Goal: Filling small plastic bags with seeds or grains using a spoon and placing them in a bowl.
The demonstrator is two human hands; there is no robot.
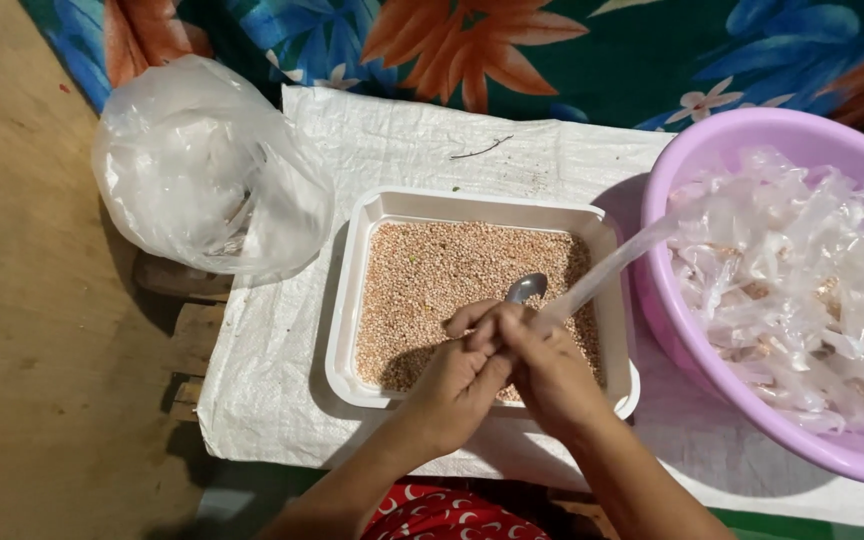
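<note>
At the bottom centre of the frame, nearest the camera, two forearms rise over a patch of red patterned cloth (432, 512). The left hand (457, 385) and the right hand (552, 375) meet over the near edge of a white rectangular tray (344, 300) filled with small tan grains (432, 285). The left fingers curl shut around the handle of a metal spoon (527, 288), whose bowl sticks out just above the knuckles, over the grains. The right fingers pinch together on the near end of a narrow clear plastic sleeve (607, 268), which stretches up and right towards the lilac basin (672, 330).

To do this well, I judge the sleeve's mouth should stay over the tray so stray grains fall back in, with the spoon tipped close to the opening.

The basin, at the right edge, holds a heap of similar clear plastic bags (802, 290). Tray and basin rest on a white woven sack (402, 140). At upper left sits a puffed clear plastic bag (202, 170); beyond, a floral cloth (472, 40) crosses the top.
</note>
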